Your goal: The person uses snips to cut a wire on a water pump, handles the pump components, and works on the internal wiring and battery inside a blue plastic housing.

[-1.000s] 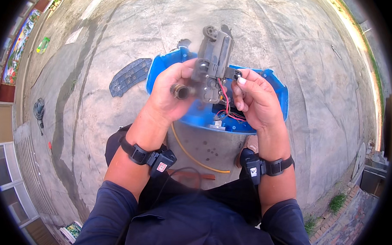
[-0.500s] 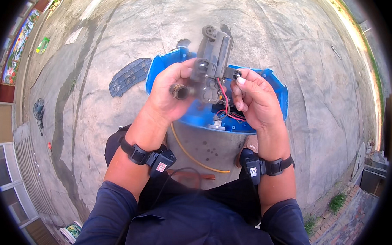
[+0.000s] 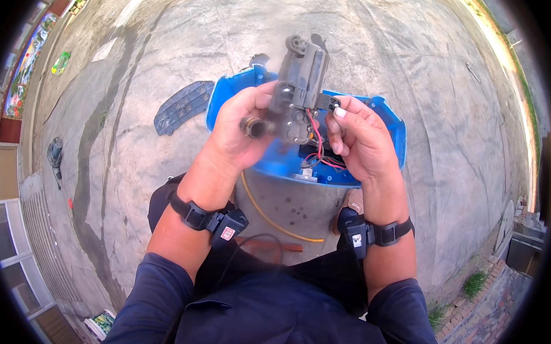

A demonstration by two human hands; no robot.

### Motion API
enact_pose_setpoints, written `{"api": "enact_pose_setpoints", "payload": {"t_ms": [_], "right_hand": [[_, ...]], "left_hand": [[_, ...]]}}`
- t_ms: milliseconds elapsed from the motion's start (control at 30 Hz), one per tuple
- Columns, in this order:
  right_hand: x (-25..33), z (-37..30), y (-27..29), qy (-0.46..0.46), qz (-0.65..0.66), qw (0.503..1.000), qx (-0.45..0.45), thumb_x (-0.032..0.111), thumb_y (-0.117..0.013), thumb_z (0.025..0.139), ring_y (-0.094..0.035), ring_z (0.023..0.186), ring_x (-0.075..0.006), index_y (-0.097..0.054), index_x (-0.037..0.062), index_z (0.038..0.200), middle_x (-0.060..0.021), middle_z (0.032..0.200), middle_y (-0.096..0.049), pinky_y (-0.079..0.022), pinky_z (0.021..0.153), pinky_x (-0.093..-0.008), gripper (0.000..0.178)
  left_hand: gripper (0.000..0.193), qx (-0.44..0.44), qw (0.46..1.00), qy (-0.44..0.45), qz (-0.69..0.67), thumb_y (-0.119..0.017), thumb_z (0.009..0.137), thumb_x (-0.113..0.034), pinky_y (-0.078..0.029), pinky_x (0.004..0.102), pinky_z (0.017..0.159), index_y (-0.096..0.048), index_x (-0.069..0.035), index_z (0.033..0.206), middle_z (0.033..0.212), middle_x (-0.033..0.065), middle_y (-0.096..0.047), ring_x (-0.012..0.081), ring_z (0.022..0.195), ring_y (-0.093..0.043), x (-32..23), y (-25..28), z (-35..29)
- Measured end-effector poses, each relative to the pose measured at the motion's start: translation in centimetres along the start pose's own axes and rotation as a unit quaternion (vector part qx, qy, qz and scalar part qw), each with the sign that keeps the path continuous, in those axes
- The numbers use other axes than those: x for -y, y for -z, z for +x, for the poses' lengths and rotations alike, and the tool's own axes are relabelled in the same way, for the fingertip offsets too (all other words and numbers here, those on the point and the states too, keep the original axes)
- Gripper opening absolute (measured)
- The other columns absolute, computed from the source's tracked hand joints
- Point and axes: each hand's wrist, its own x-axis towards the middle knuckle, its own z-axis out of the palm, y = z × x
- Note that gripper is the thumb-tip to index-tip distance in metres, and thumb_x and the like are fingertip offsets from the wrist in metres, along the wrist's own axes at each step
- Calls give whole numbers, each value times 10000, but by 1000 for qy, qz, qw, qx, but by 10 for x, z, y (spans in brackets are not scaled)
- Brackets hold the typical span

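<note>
Above a blue plastic housing [image 3: 266,170], both my hands hold up a dark grey pump-like unit [image 3: 302,73] with a ribbed body. My left hand [image 3: 241,119] is closed round its left side, beside a round threaded port [image 3: 252,127] that points toward me. The left fingertips are hidden behind the unit. My right hand [image 3: 368,136] pinches a small black tab [image 3: 328,103] on the unit's right side between thumb and fingers. Red and dark wires [image 3: 316,134] hang from the underside and run down into the housing. Its inside is partly covered by the unit and my hands.
A dark ribbed panel [image 3: 184,107] lies on the ground left of the housing. A yellow hose [image 3: 265,215] curves between my feet, near a reddish-brown strip [image 3: 273,246]. Further left lies a dark tool-like object [image 3: 55,158]. A small metallic item [image 3: 473,74] lies at the far right.
</note>
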Motion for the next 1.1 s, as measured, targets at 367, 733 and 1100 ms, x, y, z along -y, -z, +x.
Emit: {"api": "enact_pose_setpoints", "payload": {"t_ms": [367, 733, 1100], "right_hand": [[0, -1, 2, -7, 4, 1000, -12, 138, -612, 961, -522, 553, -54, -633, -18, 1116, -15, 767, -632, -396, 490, -191, 220], [0, -1, 0, -5, 8, 1000, -11, 133, -617, 957, -519, 548, -52, -626, -25, 1102, -9, 760, -621, -403, 495, -190, 215], [0, -1, 0, -2, 9, 1000, -11, 123, -605, 957, -503, 541, -37, -625, -34, 1133, 5, 758, -614, -401, 496, -181, 237]], "left_hand": [[393, -34, 999, -8, 14, -424, 885, -147, -524, 478, 949, -624, 97, 1119, 1096, 206, -689, 326, 1012, -666, 2, -3, 2], [460, -26, 996, -8, 80, -426, 923, -204, -530, 349, 885, -567, 57, 1275, 1133, 135, -675, 218, 1003, -661, 1, -5, 0], [400, 16, 999, -10, 42, -432, 910, -177, -546, 409, 842, -605, 74, 1169, 1085, 163, -687, 266, 962, -671, 2, -2, 1]]}}
